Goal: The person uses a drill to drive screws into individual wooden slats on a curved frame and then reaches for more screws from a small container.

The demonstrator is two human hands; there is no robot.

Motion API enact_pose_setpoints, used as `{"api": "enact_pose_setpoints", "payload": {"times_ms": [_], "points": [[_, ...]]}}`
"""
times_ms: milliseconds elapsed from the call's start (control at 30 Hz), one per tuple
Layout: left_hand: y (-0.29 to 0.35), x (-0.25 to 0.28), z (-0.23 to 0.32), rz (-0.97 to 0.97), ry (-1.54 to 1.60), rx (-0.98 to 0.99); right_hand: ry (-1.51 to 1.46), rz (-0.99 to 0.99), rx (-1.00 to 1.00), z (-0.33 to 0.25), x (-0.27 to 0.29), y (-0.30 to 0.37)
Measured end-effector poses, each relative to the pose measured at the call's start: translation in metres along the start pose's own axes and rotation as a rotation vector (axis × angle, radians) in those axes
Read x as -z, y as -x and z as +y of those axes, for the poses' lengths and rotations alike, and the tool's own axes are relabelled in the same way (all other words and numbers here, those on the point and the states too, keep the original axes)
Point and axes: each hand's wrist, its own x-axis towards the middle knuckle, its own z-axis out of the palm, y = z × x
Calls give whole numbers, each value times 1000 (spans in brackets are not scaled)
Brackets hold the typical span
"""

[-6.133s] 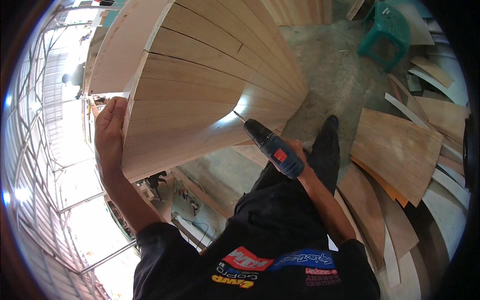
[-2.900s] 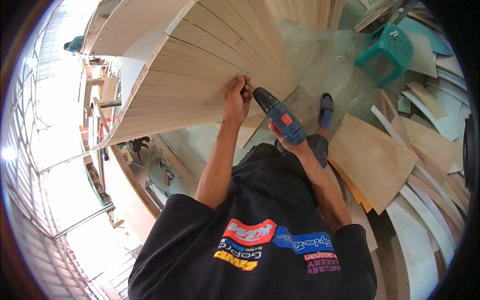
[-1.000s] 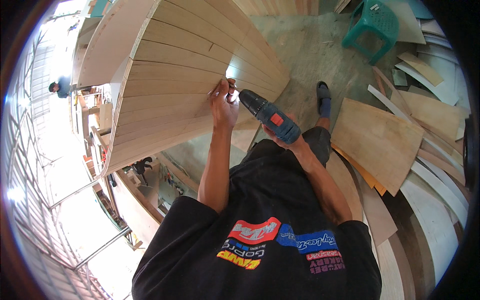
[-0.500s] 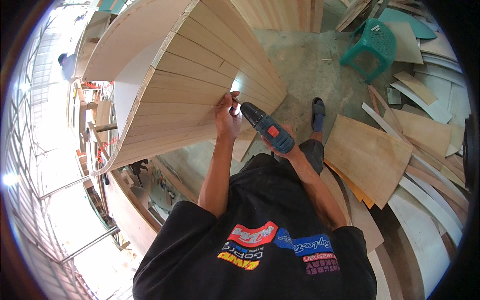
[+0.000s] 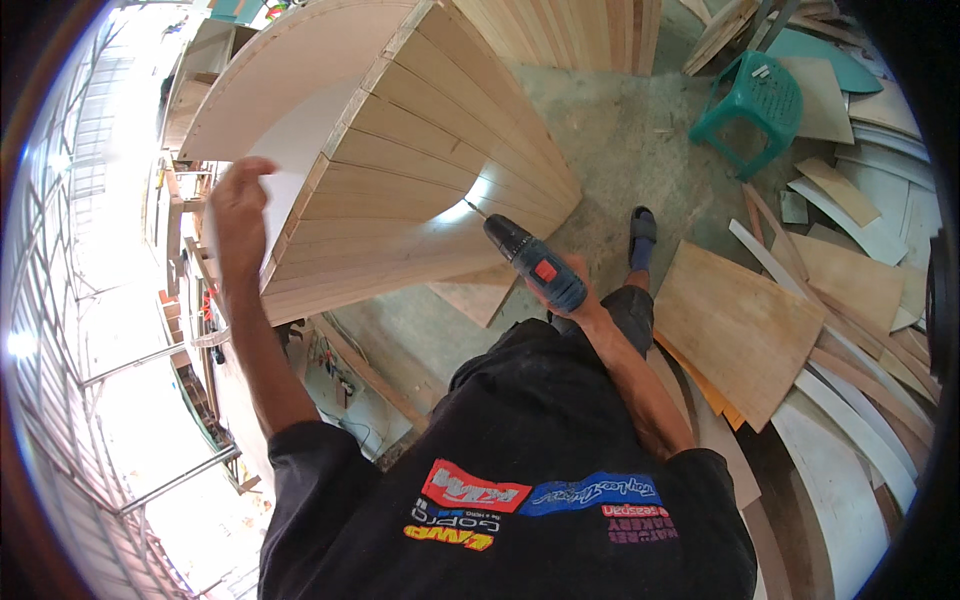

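Note:
My right hand grips a dark blue cordless drill with a black chuck and a red patch. Its thin bit points up and left at a curved panel of narrow wooden strips. Whether the tip touches the wood I cannot tell. A bright patch of light lies on the strips around the tip. My left hand is raised beside the panel's left edge, in front of its pale inner side. Motion smears its fingers, so I cannot make out whether they hold anything.
A green plastic stool stands at the far right. Loose boards and curved offcuts pile up along the right side. Another planked wooden piece stands at the back. A flat wooden piece lies on the floor below the panel.
My left hand has left the drill tip and swung left to the panel's edge. The drill stays in my right hand, nearly in place. The view has shifted slightly.

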Motion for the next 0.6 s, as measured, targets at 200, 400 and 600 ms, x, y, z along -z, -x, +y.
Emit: {"api": "enact_pose_setpoints", "payload": {"times_ms": [200, 400, 600], "points": [[-4, -24, 4, -438, 408, 303, -17, -59, -84, -4, 9, -6], [-2, -23, 5, -424, 277, 299, 34, -32, -40, -16, 6, -8], [-4, -25, 1, -387, 246, 281, 201, -54, 48, -12, 11, -18]]}}
